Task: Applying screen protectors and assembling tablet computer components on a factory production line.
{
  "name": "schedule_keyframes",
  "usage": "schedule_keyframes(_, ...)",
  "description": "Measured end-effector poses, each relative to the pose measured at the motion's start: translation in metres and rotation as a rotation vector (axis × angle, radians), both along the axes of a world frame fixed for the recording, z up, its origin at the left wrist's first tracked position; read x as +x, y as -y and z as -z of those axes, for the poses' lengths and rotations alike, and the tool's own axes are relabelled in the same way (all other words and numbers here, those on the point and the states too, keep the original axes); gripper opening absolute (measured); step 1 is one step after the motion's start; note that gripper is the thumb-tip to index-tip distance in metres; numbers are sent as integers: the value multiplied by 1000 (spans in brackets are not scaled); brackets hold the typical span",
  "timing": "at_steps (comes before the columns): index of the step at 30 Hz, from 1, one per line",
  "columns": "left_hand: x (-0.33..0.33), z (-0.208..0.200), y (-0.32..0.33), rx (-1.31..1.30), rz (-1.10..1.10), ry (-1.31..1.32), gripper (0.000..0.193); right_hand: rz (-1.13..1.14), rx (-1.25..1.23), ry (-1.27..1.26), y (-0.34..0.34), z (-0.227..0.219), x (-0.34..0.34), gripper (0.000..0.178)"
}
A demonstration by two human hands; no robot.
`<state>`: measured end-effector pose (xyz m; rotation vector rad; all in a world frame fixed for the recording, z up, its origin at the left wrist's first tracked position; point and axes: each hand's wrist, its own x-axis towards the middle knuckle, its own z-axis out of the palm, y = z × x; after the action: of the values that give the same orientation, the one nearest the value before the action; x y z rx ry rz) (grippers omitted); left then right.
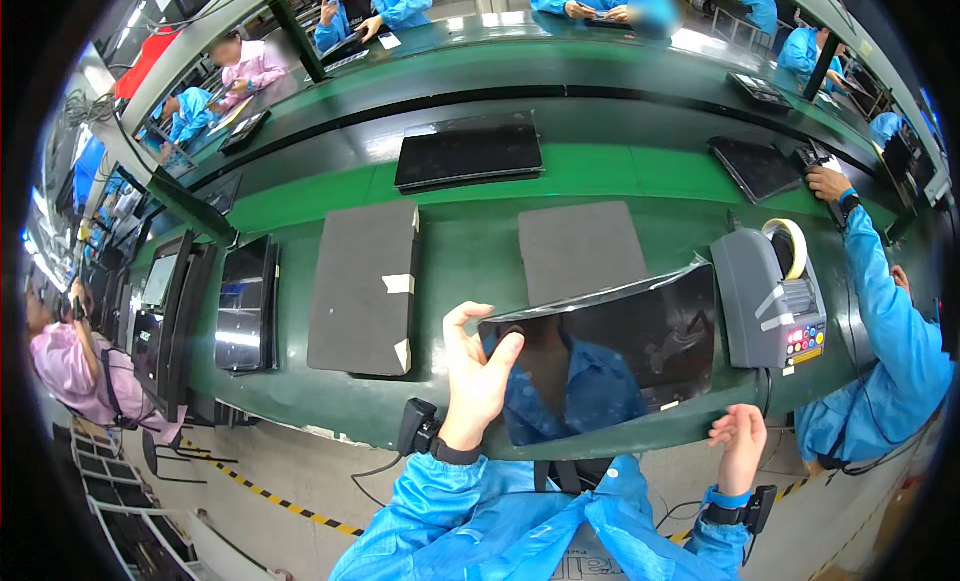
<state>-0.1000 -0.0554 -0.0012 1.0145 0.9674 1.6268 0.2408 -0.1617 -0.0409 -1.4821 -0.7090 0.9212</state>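
My left hand [476, 376] grips the left end of a glossy black screen panel [640, 346], thumb on its face and fingers behind. The panel is tilted up toward me over the table's near edge and mirrors a blue jacket. Along its upper edge runs crinkled clear film [600, 293]. Off the panel's lower right corner, my right hand [740, 436] is raised with loosely bent fingers, and no object shows in it. Behind the panel lies a dark grey foam pad [582, 243], partly covered by it. A larger grey foam block [364, 286] lies to the left.
A grey tape dispenser [745, 301] with a tape roll stands right of the panel. Black panels [247, 306] lie at the left, and another panel [468, 153] is on the green belt [590, 171]. At right, a co-worker's arm [870, 271] reaches over the belt.
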Motion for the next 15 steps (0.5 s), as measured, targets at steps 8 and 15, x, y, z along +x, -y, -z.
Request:
schedule_keyframes(8, 3, 1, 1, 58, -6, 20, 50, 130, 36, -19, 1, 8, 26, 23)
schedule_keyframes(15, -3, 11, 5, 117, -83, -17, 44, 193, -10, 38, -6, 5, 9, 21)
